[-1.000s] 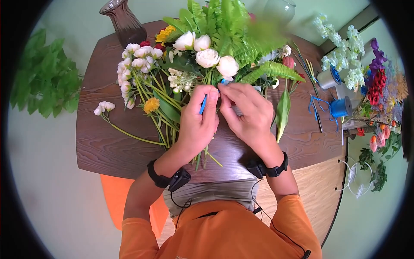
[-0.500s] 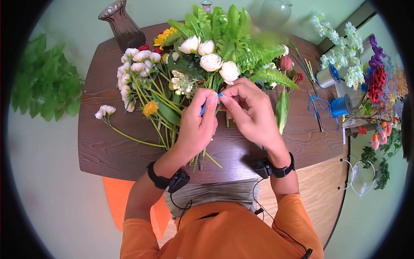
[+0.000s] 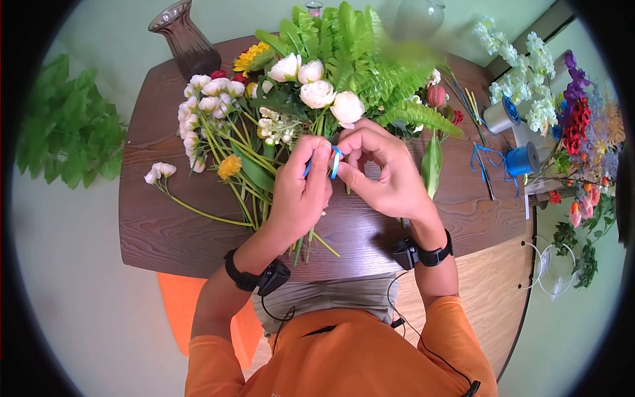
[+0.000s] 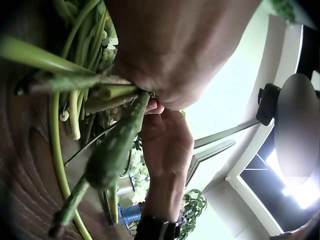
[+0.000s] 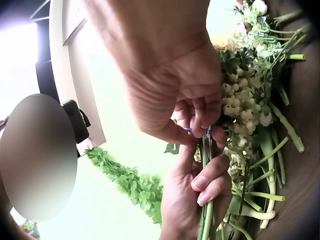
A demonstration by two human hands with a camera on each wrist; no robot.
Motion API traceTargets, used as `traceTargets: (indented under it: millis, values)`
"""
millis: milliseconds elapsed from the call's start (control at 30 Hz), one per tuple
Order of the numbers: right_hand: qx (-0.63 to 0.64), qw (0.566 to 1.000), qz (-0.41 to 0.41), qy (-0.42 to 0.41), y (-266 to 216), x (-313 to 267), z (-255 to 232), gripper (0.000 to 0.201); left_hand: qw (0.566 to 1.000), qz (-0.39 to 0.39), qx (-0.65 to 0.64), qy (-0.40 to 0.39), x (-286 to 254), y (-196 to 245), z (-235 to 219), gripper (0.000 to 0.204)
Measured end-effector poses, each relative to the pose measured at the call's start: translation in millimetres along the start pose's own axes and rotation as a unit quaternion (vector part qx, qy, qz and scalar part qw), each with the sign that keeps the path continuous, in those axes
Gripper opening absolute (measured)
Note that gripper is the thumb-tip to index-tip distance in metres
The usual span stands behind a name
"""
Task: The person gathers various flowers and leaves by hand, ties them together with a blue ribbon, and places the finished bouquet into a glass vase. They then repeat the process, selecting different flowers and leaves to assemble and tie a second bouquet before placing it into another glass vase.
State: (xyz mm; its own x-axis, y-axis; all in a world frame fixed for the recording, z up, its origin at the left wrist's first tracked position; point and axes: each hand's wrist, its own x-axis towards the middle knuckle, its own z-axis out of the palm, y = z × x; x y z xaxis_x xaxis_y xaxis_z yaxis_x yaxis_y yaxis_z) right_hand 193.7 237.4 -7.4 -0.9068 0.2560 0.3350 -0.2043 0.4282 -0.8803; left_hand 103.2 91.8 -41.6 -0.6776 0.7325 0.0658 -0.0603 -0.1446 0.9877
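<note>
In the head view my left hand (image 3: pixel 299 182) grips a bunch of green flower stems (image 5: pixel 205 210), whose cut ends stick out below it. Above that hand spread white roses (image 3: pixel 317 94) and bright fern fronds (image 3: pixel 347 56). A narrow blue ribbon (image 3: pixel 336 162) makes a small loop at the stems, just over the left thumb and forefinger. My right hand (image 3: pixel 390 173) pinches the ribbon between thumb and fingers, close beside the left fingertips. In the right wrist view, the left fingers (image 5: pixel 210 182) wrap the stems while the right fingertips meet at the ribbon.
Loose white flowers (image 3: pixel 211 102) and a yellow bloom (image 3: pixel 229 167) lie left of the bunch. A brown glass vase (image 3: pixel 187 43) stands at the back left. Blue ribbon spools (image 3: pixel 522 161) sit at the table's right edge, near more artificial flowers (image 3: pixel 579 132).
My right hand has drawn back slightly from the roses and turned, and the ribbon now shows as a loop between the hands. The left hand keeps its hold on the stems.
</note>
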Motion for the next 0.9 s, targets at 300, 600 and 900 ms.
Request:
traceTargets:
  millis: [300,600,900]
  values:
    - [-0.033,0.998,-0.015,0.049,1.7,1.2,7.8,0.012,1.0,0.016,0.004,-0.004,-1.9,2.8,-1.1,0.02]
    - [-0.02,0.988,0.031,0.147,-3.4,-4.6,25.5,0.008,1.0,0.029,0.004,-0.001,-4.4,4.0,-0.5,0.02]
    - [-0.024,0.986,-0.003,0.163,-3.0,-7.4,22.9,0.009,0.999,0.025,-0.019,0.008,-6.1,3.9,0.3,0.019]
